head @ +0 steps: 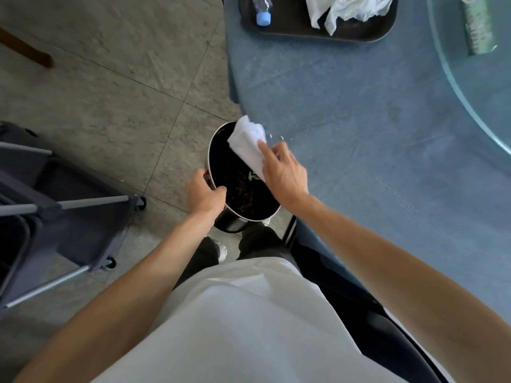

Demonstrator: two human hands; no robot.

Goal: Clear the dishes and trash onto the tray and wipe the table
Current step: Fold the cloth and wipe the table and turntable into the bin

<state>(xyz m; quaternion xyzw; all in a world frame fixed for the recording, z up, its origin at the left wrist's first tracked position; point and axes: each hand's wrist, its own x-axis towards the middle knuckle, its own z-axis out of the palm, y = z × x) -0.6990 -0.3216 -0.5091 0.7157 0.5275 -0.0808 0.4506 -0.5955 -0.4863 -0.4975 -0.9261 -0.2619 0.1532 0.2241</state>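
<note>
A black round bin with a silver rim is held against the edge of the blue table, and dark crumbs lie inside it. My left hand grips the bin's near-left rim. My right hand holds a folded white cloth at the table's edge, over the bin's mouth. A few pale crumbs lie on the table just right of the cloth. A dark tray at the far side carries a plastic bottle with a blue cap and crumpled white napkins.
A glass turntable covers the table's right part, with a green box on it. A dark wheeled cart stands on the tiled floor at the left. A chair leg shows at the top left.
</note>
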